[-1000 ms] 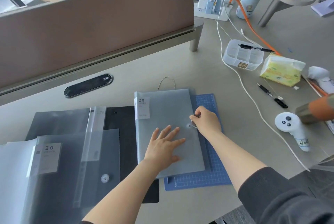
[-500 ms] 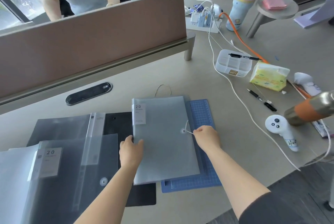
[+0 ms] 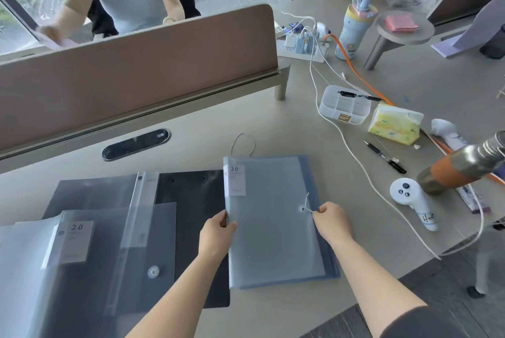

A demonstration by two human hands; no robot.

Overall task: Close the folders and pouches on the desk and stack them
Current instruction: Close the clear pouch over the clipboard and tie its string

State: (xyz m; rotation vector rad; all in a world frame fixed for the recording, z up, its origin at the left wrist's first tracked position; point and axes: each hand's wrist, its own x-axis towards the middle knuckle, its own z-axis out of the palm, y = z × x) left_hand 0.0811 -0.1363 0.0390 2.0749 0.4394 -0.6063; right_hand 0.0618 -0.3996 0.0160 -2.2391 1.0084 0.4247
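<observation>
On the closed blue-grey translucent plastic folder (image 3: pixel 273 217) at centre, a white paper label (image 3: pixel 235 180) is fixed in the far left corner; "20" is printed on it, smaller lines beneath not legible. On the open grey translucent folder (image 3: pixel 90 250) at near left, a like white label (image 3: pixel 72 240) is marked "20". Handwritten dark letters are seen on the handle of the white plastic controller (image 3: pixel 415 204) at right; not legible.

open folder (image 3: pixel 82 255) cut off left

Folders (image 3: pixel 276 217) on grey desk (image 3: pixel 207 130)
</observation>
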